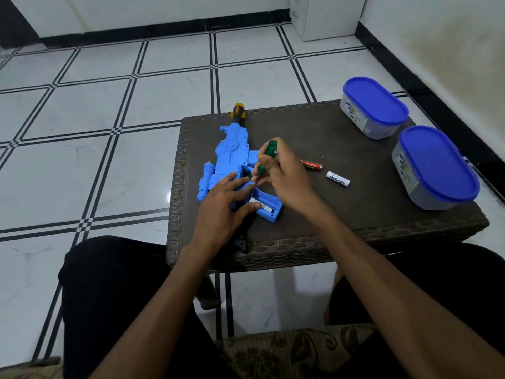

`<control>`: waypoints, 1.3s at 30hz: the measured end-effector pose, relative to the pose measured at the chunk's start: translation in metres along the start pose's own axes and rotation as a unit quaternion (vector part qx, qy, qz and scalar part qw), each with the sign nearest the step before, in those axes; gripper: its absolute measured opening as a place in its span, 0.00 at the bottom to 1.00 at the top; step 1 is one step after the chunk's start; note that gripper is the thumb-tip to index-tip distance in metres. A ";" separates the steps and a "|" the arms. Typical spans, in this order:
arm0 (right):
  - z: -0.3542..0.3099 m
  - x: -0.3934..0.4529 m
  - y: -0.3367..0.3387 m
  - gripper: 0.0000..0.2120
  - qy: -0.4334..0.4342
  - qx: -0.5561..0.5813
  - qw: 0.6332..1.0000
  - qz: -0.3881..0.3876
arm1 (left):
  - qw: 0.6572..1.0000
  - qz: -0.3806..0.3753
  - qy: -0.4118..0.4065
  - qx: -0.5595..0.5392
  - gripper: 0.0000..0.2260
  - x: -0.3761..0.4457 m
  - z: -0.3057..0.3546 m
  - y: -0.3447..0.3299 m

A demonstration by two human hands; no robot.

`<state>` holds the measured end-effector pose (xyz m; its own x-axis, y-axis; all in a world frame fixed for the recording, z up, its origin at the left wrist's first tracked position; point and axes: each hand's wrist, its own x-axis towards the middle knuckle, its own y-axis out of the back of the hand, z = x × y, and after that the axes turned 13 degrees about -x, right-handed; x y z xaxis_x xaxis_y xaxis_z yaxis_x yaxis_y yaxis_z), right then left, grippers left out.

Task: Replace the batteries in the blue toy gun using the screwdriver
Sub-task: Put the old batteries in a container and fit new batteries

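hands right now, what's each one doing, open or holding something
Left hand: open, fingers spread, pressing on the blue toy gun.
Right hand: closed around the green screwdriver.

Matt woven wicker table [355, 149] (brown), plastic toy gun [232, 151], glossy tiled floor [109, 105].

The left hand [224, 206] is covering the grip and rear of the toy gun [232, 157], and the right hand [284, 176] is hiding one end of the red battery [311, 164] and the middle of the screwdriver [266, 157], whose tip is too small to place exactly. Lettering on the two tubs [374, 108] is blurring beyond reading, and the frame's lower edge is cutting off both forearms.
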<state>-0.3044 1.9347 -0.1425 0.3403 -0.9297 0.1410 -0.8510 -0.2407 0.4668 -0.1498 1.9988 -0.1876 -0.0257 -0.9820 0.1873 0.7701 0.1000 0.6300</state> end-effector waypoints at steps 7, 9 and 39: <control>-0.001 -0.002 0.009 0.05 -0.022 0.091 0.995 0.014 | 0.998 0.026 0.026 -0.042 0.19 -0.001 0.005 0.002; -0.002 -0.003 0.011 0.05 -0.027 0.112 0.993 0.021 | 0.998 0.029 0.026 -0.050 0.17 -0.001 0.006 0.003; 0.006 -0.033 0.025 0.05 -0.069 0.193 0.969 0.138 | 0.979 -0.076 -0.097 0.164 0.09 0.012 0.028 0.027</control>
<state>-0.3393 1.9577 -0.1402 0.0450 -0.9955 0.0830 -0.9973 -0.0399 0.0624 -0.1473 1.9941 -0.1474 -0.2689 -0.9438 0.1922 0.5034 0.0324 0.8635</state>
